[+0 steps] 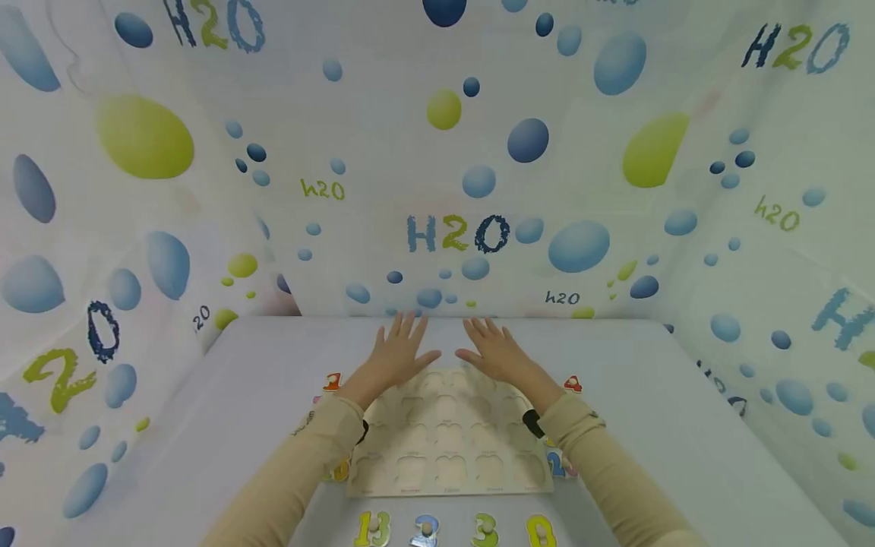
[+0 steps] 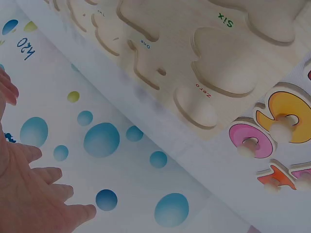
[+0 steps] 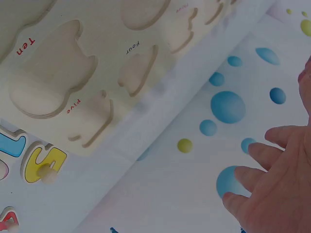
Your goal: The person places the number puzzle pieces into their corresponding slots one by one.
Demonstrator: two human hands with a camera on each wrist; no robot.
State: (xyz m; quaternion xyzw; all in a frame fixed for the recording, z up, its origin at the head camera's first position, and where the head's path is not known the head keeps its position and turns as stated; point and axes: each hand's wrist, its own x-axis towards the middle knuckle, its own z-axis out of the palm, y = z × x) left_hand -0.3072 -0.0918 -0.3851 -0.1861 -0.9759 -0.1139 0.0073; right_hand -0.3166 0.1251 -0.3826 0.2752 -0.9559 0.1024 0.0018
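Both hands are held out over the far edge of a wooden number puzzle board (image 1: pixel 431 456), fingers straight and spread, with nothing in them. My left hand (image 1: pixel 395 357) is above the board's far left part, and my right hand (image 1: pixel 500 355) mirrors it on the far right, thumbs pointing toward each other. The board's recesses hold no pieces; printed words such as Zero, Six, Five and Ten label them in the wrist views. Knobbed number pieces lie around it. A red 1 piece (image 1: pixel 332 381) is by the left forearm, a red 4 piece (image 1: pixel 573 384) by the right.
Along the near side lie a green-yellow 13 piece (image 1: pixel 362 529), a blue 2 piece (image 1: pixel 425 532), a green 3 piece (image 1: pixel 486 529) and a yellow 0 piece (image 1: pixel 535 524). More pieces flank the board, partly behind the sleeves. A bubble-patterned curtain (image 1: pixel 383 114) surrounds the white table (image 1: pixel 260 365).
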